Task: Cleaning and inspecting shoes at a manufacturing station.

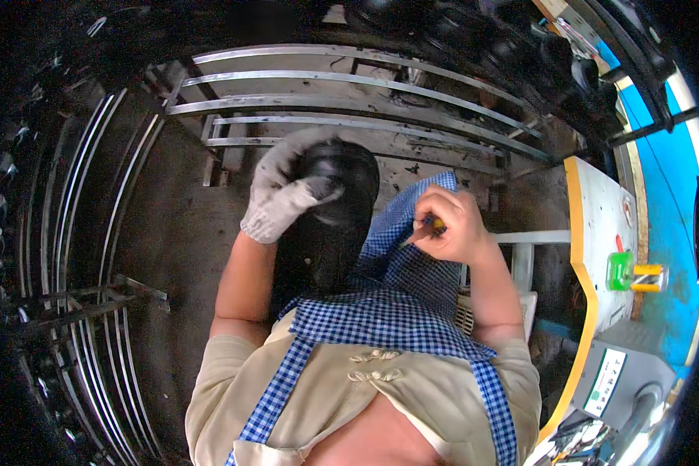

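Note:
A black, glossy boot (pixel 355 175) rests upright against my lap, its shaft running down toward my apron. My left hand (pixel 283 182), in a light grey knitted glove, is wrapped round the boot's upper end from the left, thumb across its face. Bare and closed, my right hand (pixel 449 224) is apart from the boot, to its right. It grips a small tool (pixel 438 224) with a bit of yellow showing between the fingers. A thin tip seems to point left from that fist; its exact kind is hidden. Behind the hand lies a raised fold of the blue checked apron (pixel 402 213).
Metal rack rails (pixel 349 76) cross ahead of me, and more rails (pixel 105 202) stand at the left. Dark, shiny shapes crowd the far edge. At the right is a white table (pixel 598 225) with a yellow edge, a green container (pixel 619 270) and a grey machine (pixel 625 373).

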Demonstrator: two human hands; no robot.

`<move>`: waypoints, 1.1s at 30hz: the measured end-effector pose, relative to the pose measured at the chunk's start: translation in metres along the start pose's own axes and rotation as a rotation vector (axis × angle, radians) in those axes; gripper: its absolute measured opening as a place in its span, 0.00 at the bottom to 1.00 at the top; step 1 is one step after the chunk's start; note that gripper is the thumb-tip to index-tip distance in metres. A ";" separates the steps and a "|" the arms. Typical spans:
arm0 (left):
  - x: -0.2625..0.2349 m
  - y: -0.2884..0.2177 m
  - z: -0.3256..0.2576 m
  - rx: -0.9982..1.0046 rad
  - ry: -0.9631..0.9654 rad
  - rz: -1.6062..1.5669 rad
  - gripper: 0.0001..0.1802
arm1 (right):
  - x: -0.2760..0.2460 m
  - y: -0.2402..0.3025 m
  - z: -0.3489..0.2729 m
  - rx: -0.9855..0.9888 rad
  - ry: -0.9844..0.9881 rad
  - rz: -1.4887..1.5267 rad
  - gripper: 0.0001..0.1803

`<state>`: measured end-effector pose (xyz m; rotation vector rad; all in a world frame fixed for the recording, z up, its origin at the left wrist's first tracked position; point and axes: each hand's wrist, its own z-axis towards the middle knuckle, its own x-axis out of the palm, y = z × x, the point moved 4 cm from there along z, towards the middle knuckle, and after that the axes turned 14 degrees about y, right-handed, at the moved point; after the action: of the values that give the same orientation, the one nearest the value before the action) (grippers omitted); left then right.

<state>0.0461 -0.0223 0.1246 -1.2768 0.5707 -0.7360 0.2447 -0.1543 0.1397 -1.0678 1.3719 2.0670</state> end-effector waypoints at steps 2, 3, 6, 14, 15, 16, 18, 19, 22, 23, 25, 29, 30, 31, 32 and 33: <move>-0.017 0.000 0.000 0.118 -0.119 -0.129 0.35 | 0.020 -0.022 -0.015 0.088 -0.021 0.028 0.16; -0.023 -0.001 -0.001 0.149 -0.174 -0.087 0.32 | 0.029 -0.035 -0.025 0.129 -0.086 0.003 0.14; -0.042 0.008 -0.004 0.259 -0.432 -0.083 0.30 | 0.051 -0.052 -0.045 0.254 -0.089 -0.001 0.22; -0.038 0.051 0.006 0.011 -0.567 -0.928 0.26 | 0.081 -0.041 -0.056 0.224 -0.304 0.306 0.54; -0.038 0.055 0.007 0.006 -0.561 -0.933 0.26 | 0.079 -0.039 -0.054 0.231 -0.307 0.302 0.54; -0.039 0.058 0.008 -0.004 -0.504 -0.962 0.25 | 0.075 -0.039 -0.052 0.234 -0.329 0.388 0.53; -0.042 0.072 0.007 -0.026 -0.440 -0.999 0.23 | 0.066 -0.051 -0.052 0.223 -0.336 0.511 0.45; -0.049 0.077 0.003 0.022 -0.412 -0.635 0.21 | 0.068 -0.063 -0.064 0.357 -0.313 0.800 0.41; -0.055 0.081 -0.002 0.072 -0.289 -0.351 0.19 | 0.064 -0.071 -0.072 0.457 -0.293 1.109 0.24; -0.055 0.086 -0.002 -0.017 -0.349 -0.482 0.22 | 0.061 -0.071 -0.072 0.473 -0.419 1.220 0.23; -0.055 0.094 -0.003 -0.106 -0.374 -0.598 0.29 | 0.056 -0.066 -0.064 0.529 -0.611 1.331 0.23; -0.052 0.104 -0.004 -0.032 -0.310 -0.272 0.23 | 0.052 -0.076 -0.069 0.578 -0.562 1.290 0.24; -0.049 0.100 -0.001 -0.027 -0.289 -0.282 0.23 | 0.050 -0.077 -0.076 0.580 -0.583 1.276 0.24; -0.049 0.100 0.000 -0.068 -0.317 -0.458 0.23 | 0.049 -0.076 -0.077 0.569 -0.444 1.220 0.28; -0.045 0.097 0.001 -0.111 -0.338 -0.636 0.24 | 0.046 -0.073 -0.078 0.559 -0.309 1.157 0.33; -0.032 0.083 0.004 -0.138 -0.332 -0.668 0.25 | 0.036 -0.063 -0.073 0.529 -0.219 1.069 0.36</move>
<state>0.0423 0.0152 0.0433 -1.6998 -0.0959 -1.0099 0.2938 -0.1967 0.0600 0.2041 2.4785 2.0755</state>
